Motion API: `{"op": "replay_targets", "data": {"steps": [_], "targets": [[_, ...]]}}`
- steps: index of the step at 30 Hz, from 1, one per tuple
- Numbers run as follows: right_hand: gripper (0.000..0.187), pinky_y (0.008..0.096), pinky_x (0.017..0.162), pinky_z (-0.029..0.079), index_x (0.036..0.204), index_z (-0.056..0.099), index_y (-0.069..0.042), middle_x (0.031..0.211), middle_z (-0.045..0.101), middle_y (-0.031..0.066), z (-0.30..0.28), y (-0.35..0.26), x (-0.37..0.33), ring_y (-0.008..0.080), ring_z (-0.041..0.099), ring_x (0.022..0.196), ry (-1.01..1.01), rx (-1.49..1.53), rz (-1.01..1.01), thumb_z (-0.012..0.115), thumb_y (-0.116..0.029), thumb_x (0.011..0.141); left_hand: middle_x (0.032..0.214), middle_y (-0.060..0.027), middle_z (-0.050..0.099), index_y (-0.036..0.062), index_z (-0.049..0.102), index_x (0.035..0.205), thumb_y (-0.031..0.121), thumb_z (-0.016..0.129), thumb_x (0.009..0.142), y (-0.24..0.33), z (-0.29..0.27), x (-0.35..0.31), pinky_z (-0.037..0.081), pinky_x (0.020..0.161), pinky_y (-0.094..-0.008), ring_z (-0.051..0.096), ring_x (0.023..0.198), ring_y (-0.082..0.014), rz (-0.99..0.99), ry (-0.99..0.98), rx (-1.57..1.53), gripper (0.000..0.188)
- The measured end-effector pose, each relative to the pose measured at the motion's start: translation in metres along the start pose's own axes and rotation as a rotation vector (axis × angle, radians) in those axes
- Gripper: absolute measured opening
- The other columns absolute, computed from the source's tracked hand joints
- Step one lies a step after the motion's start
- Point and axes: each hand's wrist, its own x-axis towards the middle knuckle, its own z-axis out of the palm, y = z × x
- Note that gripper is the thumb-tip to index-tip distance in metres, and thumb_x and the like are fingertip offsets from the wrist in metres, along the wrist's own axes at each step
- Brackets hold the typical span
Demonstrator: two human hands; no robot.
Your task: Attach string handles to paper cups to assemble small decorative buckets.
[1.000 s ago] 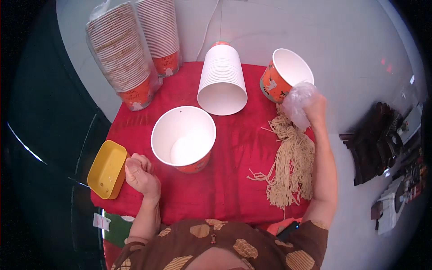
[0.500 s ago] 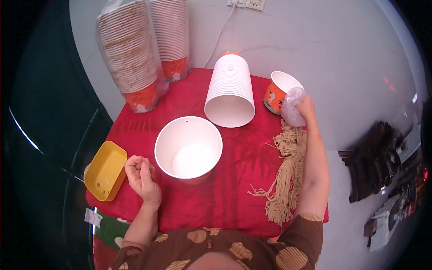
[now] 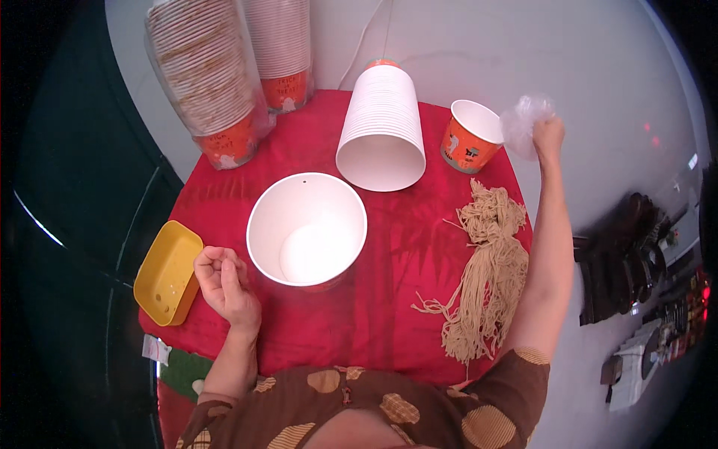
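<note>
Past the table's far right corner, my right hand (image 3: 548,136) is closed on a crumpled clear plastic bag (image 3: 526,126). Just left of the bag stands an orange patterned paper bucket (image 3: 467,142) with a white rim. My left hand (image 3: 228,283) hovers with curled fingers between a yellow plastic box (image 3: 158,280) and a large white-lined paper bucket (image 3: 303,224). Whatever its fingers may hold is hidden. The large bucket stands upright and has a small hole near its far rim. Beside my right forearm lies a bundle of beige cords (image 3: 490,262).
A nested stack of white paper buckets (image 3: 381,112) lies on its side on the red tablecloth (image 3: 396,299), mouth toward me. Two tall bagged bucket stacks, a front one (image 3: 202,67) and a rear one (image 3: 280,37), stand far left. A pale wall (image 3: 464,52) rises behind the table.
My right hand has moved right with the plastic bag, away from the orange bucket and off the table's edge. The left hand keeps its curled pose. The whole view has shifted slightly.
</note>
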Motion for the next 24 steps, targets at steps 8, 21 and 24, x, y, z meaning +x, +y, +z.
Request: {"op": "replay_targets", "data": {"steps": [8, 21, 24], "targets": [[0.032, 0.049, 0.092, 0.046, 0.091, 0.065, 0.01, 0.113, 0.056, 0.0332, 0.07, -0.024, 0.018, 0.0469, 0.055, 0.102, 0.026, -0.134, -0.326, 0.061, -0.018, 0.076, 0.087, -0.0001, 0.052, 0.0058, 0.048, 0.111, 0.003, 0.052, 0.094, 0.003, 0.004, 0.0, 0.03, 0.053, -0.0152, 0.041, 0.064, -0.0032, -0.018, 0.02, 0.032, 0.017], [0.073, 0.0466, 0.097, 0.044, 0.112, 0.071, -0.007, 0.118, 0.062, 0.0267, 0.083, -0.077, -0.017, 0.0407, 0.058, 0.113, -0.481, -0.283, -0.073, 0.036, -0.067, 0.089, 0.087, -0.0026, 0.054, 0.0035, 0.048, 0.109, 0.0, 0.052, 0.094, 0.008, 0.004, 0.001, 0.033, 0.057, -0.0169, 0.042, 0.066, -0.0045, -0.042, 0.024, 0.031, 0.017], [0.058, 0.0488, 0.09, 0.046, 0.103, 0.073, -0.009, 0.105, 0.066, 0.0227, 0.077, -0.068, -0.019, 0.0401, 0.061, 0.102, 0.038, -0.401, -0.444, 0.04, -0.056, 0.095, 0.086, -0.0026, 0.052, 0.0043, 0.047, 0.106, 0.0, 0.052, 0.094, 0.01, 0.009, 0.004, 0.035, 0.058, -0.0182, 0.043, 0.067, -0.0049, -0.051, 0.007, 0.02, 0.013]]}}
